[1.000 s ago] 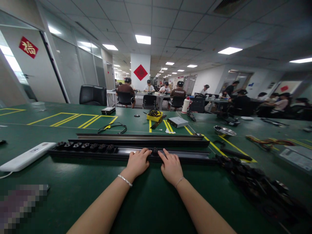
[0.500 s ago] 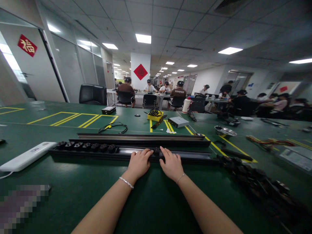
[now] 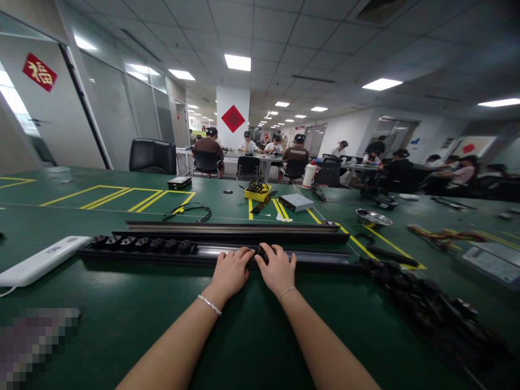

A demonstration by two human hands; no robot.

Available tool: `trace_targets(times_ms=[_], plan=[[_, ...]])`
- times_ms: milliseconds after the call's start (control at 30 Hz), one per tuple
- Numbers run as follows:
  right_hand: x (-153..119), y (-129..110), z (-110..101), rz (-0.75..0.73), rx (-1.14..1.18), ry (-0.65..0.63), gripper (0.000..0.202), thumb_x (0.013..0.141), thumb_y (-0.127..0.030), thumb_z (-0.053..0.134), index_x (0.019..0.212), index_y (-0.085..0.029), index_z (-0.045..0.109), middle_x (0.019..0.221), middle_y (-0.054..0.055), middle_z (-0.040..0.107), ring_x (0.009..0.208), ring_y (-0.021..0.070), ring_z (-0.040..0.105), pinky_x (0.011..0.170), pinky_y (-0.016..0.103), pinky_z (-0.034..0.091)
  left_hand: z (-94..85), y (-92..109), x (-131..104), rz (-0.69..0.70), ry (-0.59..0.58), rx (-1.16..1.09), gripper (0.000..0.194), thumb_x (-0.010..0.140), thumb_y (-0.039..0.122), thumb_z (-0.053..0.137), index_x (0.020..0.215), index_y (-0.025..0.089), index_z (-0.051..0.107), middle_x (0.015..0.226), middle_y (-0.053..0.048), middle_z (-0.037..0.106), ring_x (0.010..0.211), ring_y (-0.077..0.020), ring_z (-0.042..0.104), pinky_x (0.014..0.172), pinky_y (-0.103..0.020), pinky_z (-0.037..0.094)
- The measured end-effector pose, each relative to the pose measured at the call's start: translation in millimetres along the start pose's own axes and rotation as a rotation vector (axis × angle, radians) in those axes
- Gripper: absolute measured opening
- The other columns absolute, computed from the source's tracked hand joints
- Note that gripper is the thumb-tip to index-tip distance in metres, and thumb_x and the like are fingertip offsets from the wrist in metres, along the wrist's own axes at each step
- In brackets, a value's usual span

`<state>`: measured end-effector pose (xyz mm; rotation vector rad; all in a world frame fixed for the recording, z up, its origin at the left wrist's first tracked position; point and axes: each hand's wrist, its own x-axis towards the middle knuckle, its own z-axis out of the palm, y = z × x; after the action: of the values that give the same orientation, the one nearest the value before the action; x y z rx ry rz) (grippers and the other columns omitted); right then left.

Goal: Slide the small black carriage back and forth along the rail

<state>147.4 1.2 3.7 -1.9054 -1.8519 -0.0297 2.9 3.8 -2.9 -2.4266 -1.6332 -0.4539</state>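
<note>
A long black rail (image 3: pixel 325 261) with a shiny inner channel lies across the green table. Several black socket-like modules (image 3: pixel 156 245) sit in a row in its left part. My right hand (image 3: pixel 277 272) is closed around a small black module (image 3: pixel 260 251) at the rail's middle, thumb and fingers on either side. My left hand (image 3: pixel 231 273) rests on the rail just left of that module, fingers bent together; its fingertips partly hide what they touch. Behind lies a second black rail (image 3: pixel 231 237).
A heap of black modules (image 3: pixel 430 309) lies at the right. A white power strip-like box (image 3: pixel 44 261) stands at the left. Farther back are a yellow box with cable (image 3: pixel 257 190), a grey box (image 3: pixel 296 202), a metal bowl (image 3: pixel 374 217) and a bottle (image 3: pixel 309 175). People sit beyond.
My right hand has moved slightly left and its fingers have closed in over the small module. My left hand has stayed nearly in place.
</note>
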Motion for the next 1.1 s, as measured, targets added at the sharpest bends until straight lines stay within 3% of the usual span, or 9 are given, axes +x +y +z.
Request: trace_targets(times_ms=[200,467,800,1100], plan=[[1.5,-3.6,2.6,-0.075,0.001,0.087,0.036,0.084,-0.043,0.040,0.115,-0.028,0.053,0.117,0.005,0.055,0.106,0.0200,0.045,0.088,0.033,0.029,-4.0,1.3,-1.5,0.004,-0.007,-0.005,0.048,0.078,0.024,0.043,0.126,0.032,0.040,0.131,-0.001,0.046,0.101,-0.0214,0.050,0.083,-0.039,0.034],[6.1,-3.7,1.8,-0.055,0.022,0.040,0.034,0.083,-0.037,0.042,0.113,-0.027,0.053,0.100,0.004,0.063,0.097,0.0184,0.052,0.084,0.032,0.029,-4.3,0.8,-2.1,0.016,-0.017,-0.009,0.050,0.078,0.024,0.045,0.126,0.032,0.039,0.132,0.000,0.045,0.102,-0.0211,0.049,0.083,-0.038,0.034],[6.2,-2.3,3.9,-0.053,0.026,0.046,0.037,0.084,-0.045,0.042,0.113,-0.027,0.054,0.100,0.004,0.063,0.096,0.0171,0.053,0.084,0.030,0.028,-3.1,0.8,-1.5,0.009,-0.024,-0.005,0.051,0.077,0.025,0.045,0.127,0.032,0.038,0.132,-0.001,0.045,0.101,-0.0214,0.049,0.083,-0.038,0.034],[6.3,-2.3,6.2,-0.027,0.058,0.076,0.033,0.083,-0.039,0.042,0.110,-0.025,0.055,0.098,0.004,0.063,0.096,0.0168,0.053,0.083,0.030,0.028,-4.8,1.6,-2.2,0.009,-0.040,0.002,0.053,0.076,0.024,0.046,0.128,0.036,0.036,0.133,0.000,0.044,0.103,-0.0227,0.048,0.083,-0.039,0.033]])
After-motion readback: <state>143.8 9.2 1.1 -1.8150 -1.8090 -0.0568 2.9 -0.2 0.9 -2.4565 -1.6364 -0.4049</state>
